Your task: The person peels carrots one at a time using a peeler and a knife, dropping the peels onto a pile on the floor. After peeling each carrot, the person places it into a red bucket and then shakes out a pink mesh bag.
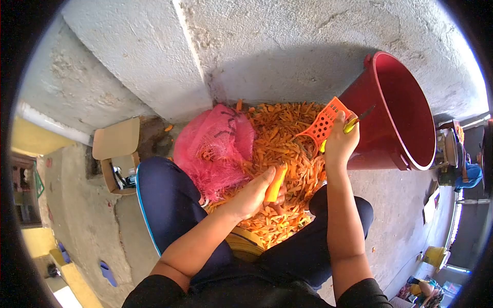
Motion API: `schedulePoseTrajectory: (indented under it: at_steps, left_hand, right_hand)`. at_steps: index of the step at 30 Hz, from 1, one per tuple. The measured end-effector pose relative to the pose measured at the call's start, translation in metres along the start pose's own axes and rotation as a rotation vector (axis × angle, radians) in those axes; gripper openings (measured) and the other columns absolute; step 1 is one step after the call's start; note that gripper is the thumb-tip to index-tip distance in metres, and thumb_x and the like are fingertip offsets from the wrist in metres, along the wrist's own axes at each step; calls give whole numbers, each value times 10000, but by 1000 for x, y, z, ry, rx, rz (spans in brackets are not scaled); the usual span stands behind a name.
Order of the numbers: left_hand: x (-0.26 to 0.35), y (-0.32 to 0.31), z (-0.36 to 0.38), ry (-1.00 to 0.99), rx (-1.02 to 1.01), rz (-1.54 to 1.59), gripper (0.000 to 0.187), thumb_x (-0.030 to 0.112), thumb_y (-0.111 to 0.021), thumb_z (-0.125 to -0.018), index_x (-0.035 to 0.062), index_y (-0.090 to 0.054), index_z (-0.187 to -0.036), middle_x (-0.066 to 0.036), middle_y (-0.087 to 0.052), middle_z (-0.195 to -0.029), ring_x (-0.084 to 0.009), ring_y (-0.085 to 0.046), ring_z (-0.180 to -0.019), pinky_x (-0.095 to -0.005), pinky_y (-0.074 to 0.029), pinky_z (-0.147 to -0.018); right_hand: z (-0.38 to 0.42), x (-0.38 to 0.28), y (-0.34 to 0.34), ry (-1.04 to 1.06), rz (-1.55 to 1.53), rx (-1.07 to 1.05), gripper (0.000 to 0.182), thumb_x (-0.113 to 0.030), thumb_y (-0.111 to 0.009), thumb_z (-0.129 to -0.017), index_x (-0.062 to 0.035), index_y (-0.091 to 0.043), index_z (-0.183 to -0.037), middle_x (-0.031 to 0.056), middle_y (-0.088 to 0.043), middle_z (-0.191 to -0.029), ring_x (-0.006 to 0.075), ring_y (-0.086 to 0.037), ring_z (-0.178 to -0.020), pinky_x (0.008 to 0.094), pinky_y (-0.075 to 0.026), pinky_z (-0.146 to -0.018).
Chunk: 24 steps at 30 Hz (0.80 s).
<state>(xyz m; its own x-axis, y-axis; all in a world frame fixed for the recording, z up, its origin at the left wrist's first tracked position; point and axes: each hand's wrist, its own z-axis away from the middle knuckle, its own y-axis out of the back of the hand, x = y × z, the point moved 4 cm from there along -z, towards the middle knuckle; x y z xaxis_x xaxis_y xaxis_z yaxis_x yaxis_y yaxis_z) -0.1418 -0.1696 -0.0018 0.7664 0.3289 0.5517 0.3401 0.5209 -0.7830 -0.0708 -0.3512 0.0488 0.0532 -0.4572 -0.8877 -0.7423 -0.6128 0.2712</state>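
My left hand (255, 194) grips an orange carrot (276, 185) low between my knees, over a heap of carrot peelings (280, 154). My right hand (340, 141) is raised beside the red bucket and holds a yellow-handled peeler (352, 124). Against the same hand stands an orange perforated plastic scoop (324, 122); I cannot tell whether the fingers grip it too. A pink mesh sack (215, 146) with carrots lies to the left of the heap.
A large red bucket (405, 110) stands tilted at the right. An open cardboard box (117, 154) with small items sits at the left. A concrete wall rises behind the heap. Blue sandals (108, 272) lie on the floor at lower left.
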Motion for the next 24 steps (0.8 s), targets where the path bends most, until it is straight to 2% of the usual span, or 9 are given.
schedulePoseTrajectory:
  at_steps: [3, 6, 8, 10, 13, 16, 21, 22, 24]
  left_hand:
    - [9, 3, -1, -14, 33, 93, 391, 523, -375, -828, 141, -403, -901, -10, -383, -697, -129, -420, -608, -298, -436, -502]
    - [14, 2, 4, 48, 70, 45, 371, 518, -368, -832, 159, -411, -915, -13, -391, -680, -124, -414, -572, -270, -407, -483]
    - [7, 9, 1, 107, 21, 188, 389, 539, -345, -829, 171, -422, -933, -10, -389, -643, -113, -392, -514, -252, -371, -449]
    - [5, 10, 0, 152, 0, 293, 411, 556, -318, -827, 175, -430, -935, -6, -381, -603, -103, -365, -460, -237, -332, -415]
    - [4, 7, -1, 215, 14, 376, 439, 571, -285, -828, 169, -439, -917, 1, -364, -554, -93, -327, -401, -225, -281, -371]
    - [1, 8, -3, 255, 24, 406, 444, 562, -283, -833, 155, -447, -904, 2, -358, -538, -93, -316, -384, -223, -264, -348]
    - [0, 6, 1, 229, -145, 384, 434, 512, -293, -854, 114, -453, -922, 2, -369, -565, -99, -351, -420, -226, -287, -364]
    - [0, 5, 2, 219, -85, 367, 424, 501, -298, -857, 112, -451, -924, -1, -376, -580, -102, -365, -441, -233, -306, -379]
    - [1, 5, 5, 198, 40, 333, 403, 479, -306, -863, 107, -447, -929, -6, -388, -610, -108, -393, -484, -249, -342, -408]
  right_hand:
    - [8, -8, -2, -35, -90, -67, 162, -162, -453, -868, -11, -511, -854, -45, -403, -603, 37, -326, -520, 198, -292, -478]
    - [17, -15, -4, -16, -150, -155, 163, -160, -443, -871, -11, -509, -865, -42, -424, -637, 31, -336, -551, 191, -296, -497]
    - [27, -21, -9, 30, -198, -208, 160, -154, -437, -871, -10, -505, -876, -38, -436, -663, 28, -345, -578, 187, -303, -516]
    - [38, -22, -12, -64, -217, -285, 196, -184, -454, -866, 6, -486, -899, 19, -465, -721, 82, -410, -662, 232, -369, -618]
    - [50, -21, -18, 44, -116, -282, 201, -170, -469, -854, 18, -485, -923, 80, -519, -726, 135, -480, -683, 273, -398, -632]
    - [54, -21, -17, -16, -36, -312, 175, -149, -476, -848, 11, -485, -921, 87, -521, -736, 132, -467, -683, 269, -399, -635]
    - [8, 6, 0, -93, -104, 6, 127, -144, -465, -856, -19, -484, -846, 14, -434, -652, 86, -383, -609, 252, -359, -559]
    - [0, 9, 5, -158, -137, 32, 131, -150, -462, -858, -21, -485, -847, 2, -419, -647, 76, -370, -602, 247, -349, -548]
    - [1, 3, 5, -121, -152, -33, 144, -161, -460, -862, -20, -484, -847, -9, -405, -643, 69, -359, -593, 237, -337, -542]
